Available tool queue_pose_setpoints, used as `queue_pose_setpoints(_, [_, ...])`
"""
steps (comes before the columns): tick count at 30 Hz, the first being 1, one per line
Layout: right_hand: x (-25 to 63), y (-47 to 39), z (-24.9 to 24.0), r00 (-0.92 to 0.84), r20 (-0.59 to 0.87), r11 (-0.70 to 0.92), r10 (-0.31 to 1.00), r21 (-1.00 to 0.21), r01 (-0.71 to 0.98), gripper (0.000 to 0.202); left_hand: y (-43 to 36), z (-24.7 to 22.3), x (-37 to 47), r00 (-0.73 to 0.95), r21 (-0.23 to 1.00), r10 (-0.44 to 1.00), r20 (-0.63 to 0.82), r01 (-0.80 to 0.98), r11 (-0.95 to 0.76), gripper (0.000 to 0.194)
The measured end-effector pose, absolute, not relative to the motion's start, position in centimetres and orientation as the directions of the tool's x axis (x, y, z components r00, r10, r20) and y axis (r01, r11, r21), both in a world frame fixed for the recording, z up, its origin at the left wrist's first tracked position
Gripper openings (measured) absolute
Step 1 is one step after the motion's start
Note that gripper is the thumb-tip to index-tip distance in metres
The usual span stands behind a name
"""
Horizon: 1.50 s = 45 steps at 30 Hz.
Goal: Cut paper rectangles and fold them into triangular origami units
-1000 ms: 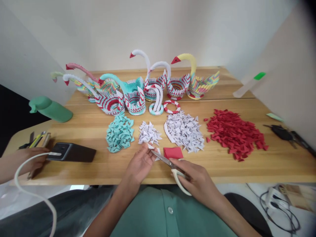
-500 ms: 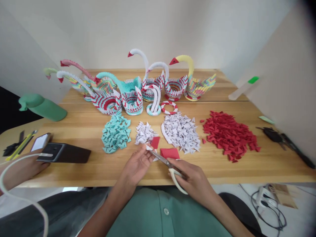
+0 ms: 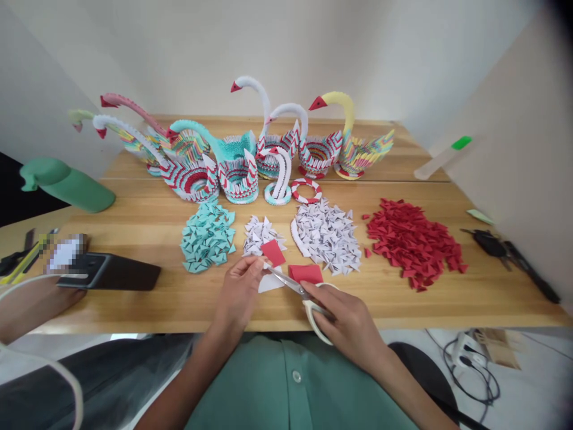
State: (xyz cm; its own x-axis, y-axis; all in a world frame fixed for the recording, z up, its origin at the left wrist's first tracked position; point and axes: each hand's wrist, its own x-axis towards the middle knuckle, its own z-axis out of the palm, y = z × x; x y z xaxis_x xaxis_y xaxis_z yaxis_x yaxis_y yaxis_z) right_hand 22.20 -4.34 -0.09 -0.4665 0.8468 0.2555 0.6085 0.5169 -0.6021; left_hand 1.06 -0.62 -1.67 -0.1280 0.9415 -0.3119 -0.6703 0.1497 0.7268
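White-handled scissors (image 3: pixel 317 312) are in my right hand (image 3: pixel 347 316), blades pointing up and left toward the fingertips of my left hand (image 3: pixel 237 289). My left fingers are pinched together at the blade tips; what they hold is too small to make out. A red paper piece (image 3: pixel 273 253) lies just beyond those fingertips, by a small pile of white folded pieces (image 3: pixel 262 233). White paper (image 3: pixel 270 283) lies under the blades. Red folded paper (image 3: pixel 305 274) rests just above my right hand.
Piles of turquoise (image 3: pixel 208 236), white (image 3: pixel 329 233) and red (image 3: pixel 414 239) folded pieces lie across the table. Several paper swans (image 3: pixel 237 176) and a red-white ring (image 3: pixel 307 191) stand behind. At left are a black box (image 3: pixel 120 272), a green bottle (image 3: pixel 76 185) and another person's hand (image 3: pixel 40 301).
My left hand has turned and closed its fingers more, and moved slightly left. The near red piece sits farther left, and more of the white paper shows. The scissors blades look more closed.
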Motion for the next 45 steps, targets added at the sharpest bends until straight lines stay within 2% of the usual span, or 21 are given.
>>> queue_pose_setpoints(3, [22.3, -4.4, -0.3, -0.471, 0.25, 0.515, 0.846, -0.609, 0.603, 0.045, -0.5, -1.5, 1.2, -0.057, 0.639, 0.941, -0.334, -0.748, 0.181, 0.019])
queue_pose_setpoints(7, [22.5, -4.5, -0.4, -0.472, 0.236, 0.507, 0.85, -0.614, 0.605, 0.043, -0.5, -1.6, 1.1, -0.025, 0.621, 0.938, -0.346, -0.756, 0.209, 0.019])
queue_pose_setpoints(10, [22.4, -4.4, -0.3, -0.457, 0.246, 0.502, 0.855, -0.616, 0.607, 0.042, -0.6, -1.8, 1.1, -0.042, 0.675, 0.942, -0.332, -0.708, 0.206, 0.019])
queue_pose_setpoints(14, [22.1, -4.3, -0.1, -0.434, 0.255, 0.491, 0.864, -0.622, 0.61, 0.04, -0.9, -2.1, 1.1, -0.122, 0.809, 0.949, -0.292, -0.56, 0.177, 0.017])
queue_pose_setpoints(17, [21.8, -4.3, 0.0, -0.422, 0.238, 0.461, 0.875, -0.676, 0.575, 0.041, -1.2, -2.3, 1.1, -0.123, 0.851, 0.954, -0.274, -0.493, 0.181, 0.014])
queue_pose_setpoints(19, [21.5, -4.3, 0.1, -0.4, 0.154, 0.367, 0.904, -0.759, 0.537, 0.04, -1.2, -2.3, 1.1, -0.106, 0.853, 0.956, -0.272, -0.487, 0.188, 0.014])
queue_pose_setpoints(21, [21.3, -4.3, 0.3, -0.378, -0.004, 0.199, 0.926, -0.845, 0.497, 0.038, -1.1, -2.2, 1.0, -0.073, 0.818, 0.951, -0.299, -0.533, 0.216, 0.016])
queue_pose_setpoints(24, [21.2, -4.4, 0.3, -0.367, -0.209, -0.033, 0.906, -0.902, 0.43, 0.042, -0.7, -2.1, 0.8, -0.029, 0.671, 0.923, -0.383, -0.695, 0.257, 0.02])
queue_pose_setpoints(27, [21.4, -4.5, 0.3, -0.377, -0.282, -0.135, 0.882, -0.919, 0.371, 0.048, -0.3, -2.0, 0.4, 0.002, 0.551, 0.9, -0.436, -0.79, 0.269, 0.023])
queue_pose_setpoints(34, [21.3, -4.3, 0.6, -0.429, -0.192, -0.016, 0.883, -0.924, 0.381, 0.044, -0.4, -1.7, 0.6, 0.069, 0.504, 0.9, -0.431, -0.808, 0.303, 0.021])
queue_pose_setpoints(45, [21.3, -4.2, 0.3, -0.409, -0.173, 0.01, 0.896, -0.913, 0.409, 0.042, -0.7, -1.4, 0.9, 0.069, 0.552, 0.902, -0.427, -0.77, 0.32, 0.022])
